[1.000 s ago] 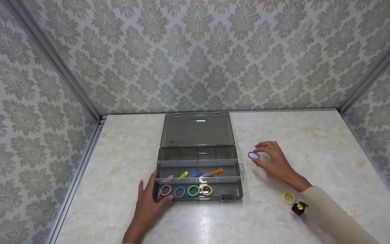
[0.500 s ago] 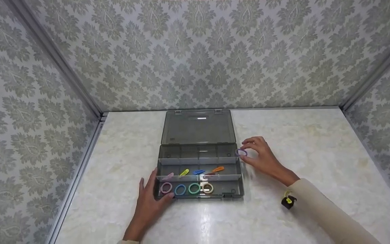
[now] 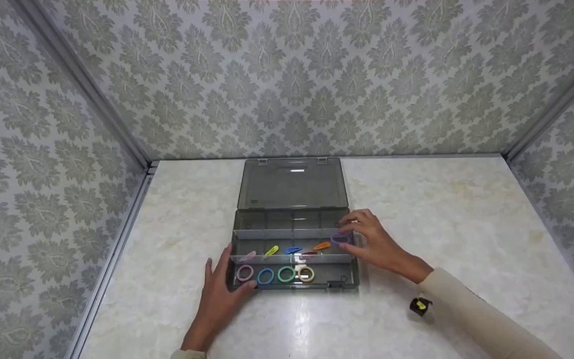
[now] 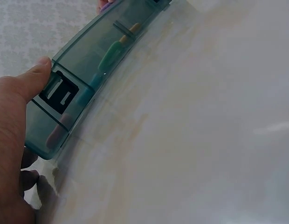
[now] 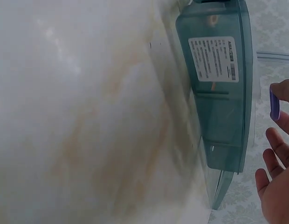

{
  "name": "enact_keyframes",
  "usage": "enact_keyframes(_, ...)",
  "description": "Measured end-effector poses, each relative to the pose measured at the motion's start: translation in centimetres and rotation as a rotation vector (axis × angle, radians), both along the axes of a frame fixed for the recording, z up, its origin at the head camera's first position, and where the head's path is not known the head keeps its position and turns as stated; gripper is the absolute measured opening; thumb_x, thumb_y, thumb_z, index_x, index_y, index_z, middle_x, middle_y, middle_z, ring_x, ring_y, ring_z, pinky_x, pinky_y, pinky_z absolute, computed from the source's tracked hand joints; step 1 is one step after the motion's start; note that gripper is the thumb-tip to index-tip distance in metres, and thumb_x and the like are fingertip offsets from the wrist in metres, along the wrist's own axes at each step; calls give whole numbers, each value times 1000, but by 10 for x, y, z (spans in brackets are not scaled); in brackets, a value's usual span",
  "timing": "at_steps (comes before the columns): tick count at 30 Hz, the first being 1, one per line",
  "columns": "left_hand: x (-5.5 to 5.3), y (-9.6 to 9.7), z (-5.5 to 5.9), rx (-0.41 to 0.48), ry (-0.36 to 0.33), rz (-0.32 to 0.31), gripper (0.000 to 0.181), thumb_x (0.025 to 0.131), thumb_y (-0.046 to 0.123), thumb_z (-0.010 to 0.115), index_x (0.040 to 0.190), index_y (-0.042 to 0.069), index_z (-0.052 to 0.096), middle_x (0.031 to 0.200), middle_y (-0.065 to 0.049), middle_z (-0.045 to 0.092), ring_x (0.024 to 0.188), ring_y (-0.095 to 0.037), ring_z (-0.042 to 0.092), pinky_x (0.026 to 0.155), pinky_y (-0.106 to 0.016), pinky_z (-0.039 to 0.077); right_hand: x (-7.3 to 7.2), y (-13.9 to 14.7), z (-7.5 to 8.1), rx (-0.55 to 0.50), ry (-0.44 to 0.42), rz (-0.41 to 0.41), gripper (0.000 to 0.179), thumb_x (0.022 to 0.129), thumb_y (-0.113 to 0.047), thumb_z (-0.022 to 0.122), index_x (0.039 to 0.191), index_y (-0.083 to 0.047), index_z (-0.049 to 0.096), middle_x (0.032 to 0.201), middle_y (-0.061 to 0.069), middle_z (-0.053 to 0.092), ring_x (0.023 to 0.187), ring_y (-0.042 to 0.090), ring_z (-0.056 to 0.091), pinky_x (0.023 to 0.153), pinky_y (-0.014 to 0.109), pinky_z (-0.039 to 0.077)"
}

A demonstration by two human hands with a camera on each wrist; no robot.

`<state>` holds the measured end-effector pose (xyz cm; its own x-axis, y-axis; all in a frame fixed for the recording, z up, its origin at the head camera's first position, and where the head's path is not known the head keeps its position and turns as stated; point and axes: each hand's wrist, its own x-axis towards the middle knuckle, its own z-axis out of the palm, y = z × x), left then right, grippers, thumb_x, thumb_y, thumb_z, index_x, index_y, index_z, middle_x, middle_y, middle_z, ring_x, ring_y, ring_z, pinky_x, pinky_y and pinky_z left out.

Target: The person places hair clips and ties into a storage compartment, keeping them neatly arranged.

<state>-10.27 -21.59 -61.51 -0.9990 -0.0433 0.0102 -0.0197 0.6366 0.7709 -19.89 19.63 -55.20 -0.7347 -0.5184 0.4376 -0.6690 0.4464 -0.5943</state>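
Observation:
A dark see-through compartment box [image 3: 287,285] lies with its lid raised at the back. My left hand [image 3: 222,294] grips its front left corner, thumb on the front edge and fingers along the side. In the left wrist view the thumb [image 4: 39,74] presses beside the black latch [image 4: 59,92]. Between thumb and finger, my right hand [image 3: 374,242] pinches a purple hair tie [image 3: 340,239] over the right end of the middle row. The right wrist view shows that purple hair tie [image 5: 274,103] edge-on, above the box's side wall [image 5: 219,116].
Pink [image 3: 245,272], blue [image 3: 265,275], green [image 3: 286,274] and cream [image 3: 306,273] hair ties fill the front row from the left. Several coloured snap clips, one orange [image 3: 322,246], lie in the middle row. A black wrist device [image 3: 420,306] hangs by the right sleeve.
My right hand has carried the purple hair tie leftward from the table to over the box. The yellow hair tie on the table is now hidden behind the right sleeve. My left hand stays put.

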Motion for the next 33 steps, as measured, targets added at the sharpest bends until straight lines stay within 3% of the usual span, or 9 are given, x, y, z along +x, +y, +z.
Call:
enact_keyframes(9,1,0,0,10,6,7,107,94,61,82,178,27,24,180,-12,31,167,-54,1,130,-79,15,17,-6,-4,65,-3,87,16,94,-13,90,107,-9,81,138,12,64,134,31,52,106,60,47)
enact_keyframes(16,0,1,0,7,-18,9,108,94,63,81,178,28,21,182,-11,28,167,-53,-1,130,-79,13,22,-6,-7,93,-19,163,14,96,-19,89,107,-18,80,139,8,64,137,30,51,110,61,46)
enact_keyframes(21,0,0,-1,4,-13,9,108,94,63,81,178,28,21,181,-11,28,168,-51,2,133,-75,10,20,-7,-6,134,-29,205,15,95,-19,91,108,-18,83,140,11,64,138,31,50,111,64,45)
enact_keyframes(27,1,0,-2,0,-14,16,110,93,63,82,178,31,21,182,-9,28,168,-52,0,129,-81,16,14,-9,-5,211,-22,248,14,96,-21,90,109,-20,85,144,14,64,143,37,47,115,69,40)
enact_keyframes(33,1,0,-2,-2,2,14,110,93,61,83,178,29,22,181,-9,30,167,-54,0,128,-82,17,10,-17,-2,321,24,298,16,95,-28,91,107,-19,87,147,11,64,144,36,46,115,65,40)
